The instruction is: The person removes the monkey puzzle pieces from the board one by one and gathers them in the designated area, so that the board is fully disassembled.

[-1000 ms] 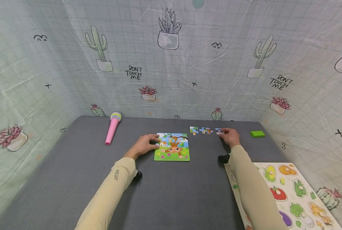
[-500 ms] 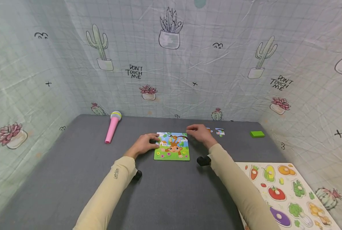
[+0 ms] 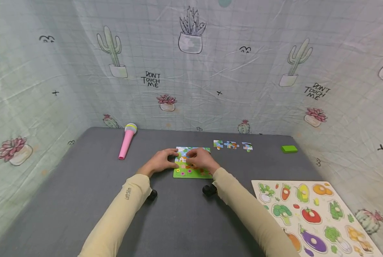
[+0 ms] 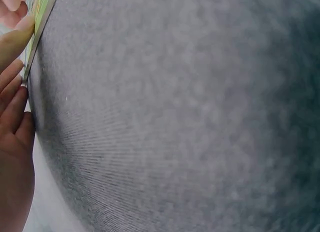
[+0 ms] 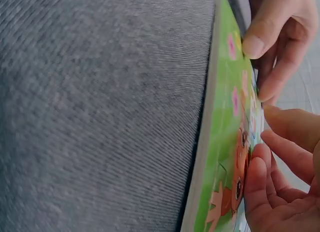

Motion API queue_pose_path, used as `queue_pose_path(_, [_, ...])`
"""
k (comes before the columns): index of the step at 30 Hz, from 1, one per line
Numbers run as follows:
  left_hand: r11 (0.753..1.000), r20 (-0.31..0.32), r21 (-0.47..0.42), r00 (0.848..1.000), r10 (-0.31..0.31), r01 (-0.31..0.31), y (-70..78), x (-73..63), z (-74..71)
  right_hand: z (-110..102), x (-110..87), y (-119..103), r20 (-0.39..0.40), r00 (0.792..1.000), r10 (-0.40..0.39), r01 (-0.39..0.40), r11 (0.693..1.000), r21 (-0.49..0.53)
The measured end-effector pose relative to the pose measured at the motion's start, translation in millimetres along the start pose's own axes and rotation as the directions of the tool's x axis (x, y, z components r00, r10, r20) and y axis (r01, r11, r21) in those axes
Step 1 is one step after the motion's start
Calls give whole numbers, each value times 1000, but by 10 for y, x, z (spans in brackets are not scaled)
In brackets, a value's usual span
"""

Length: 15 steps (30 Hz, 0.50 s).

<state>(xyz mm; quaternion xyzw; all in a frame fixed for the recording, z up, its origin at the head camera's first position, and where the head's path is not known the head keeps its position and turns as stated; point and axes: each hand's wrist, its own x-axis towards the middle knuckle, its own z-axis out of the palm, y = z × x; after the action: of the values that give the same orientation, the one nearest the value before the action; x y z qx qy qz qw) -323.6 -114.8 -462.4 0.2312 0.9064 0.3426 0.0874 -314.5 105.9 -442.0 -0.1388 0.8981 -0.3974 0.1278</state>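
Note:
A flat jigsaw puzzle (image 3: 191, 173) with a monkey picture and a green lower border lies on the grey table. My left hand (image 3: 161, 160) is at its left side, thumb and fingers apart and touching the edge; the left wrist view shows the thumb (image 4: 20, 37) on the board. Over the picture is my right hand (image 3: 202, 159), its fingers low on the puzzle and covering part of the monkey. In the right wrist view the right thumb and index finger (image 5: 290, 149) have a small gap, with no loose piece visible between them.
Three loose puzzle pieces (image 3: 231, 145) lie in a row behind and right of the board. A pink toy microphone (image 3: 126, 142) is at the back left, a green block (image 3: 289, 149) at the back right. A vegetable peg board (image 3: 296, 225) lies front right.
My right hand has moved left, from the rightmost loose piece past the leftmost one and onto the puzzle. All three pieces show again behind it. The left hand has stayed at the puzzle's edge.

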Motion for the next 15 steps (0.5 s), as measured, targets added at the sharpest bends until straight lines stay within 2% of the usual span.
queue_pose_path(6, [1000, -5, -5, 1000, 18, -18, 12, -4, 3, 39, 18, 6, -20, 1000, 22, -23, 998, -55])
queue_pose_path(15, [1000, -3, 5, 1000, 24, -24, 8, -8, -5, 74, 51, -11, -11, 1000, 2, -3, 995, -101])
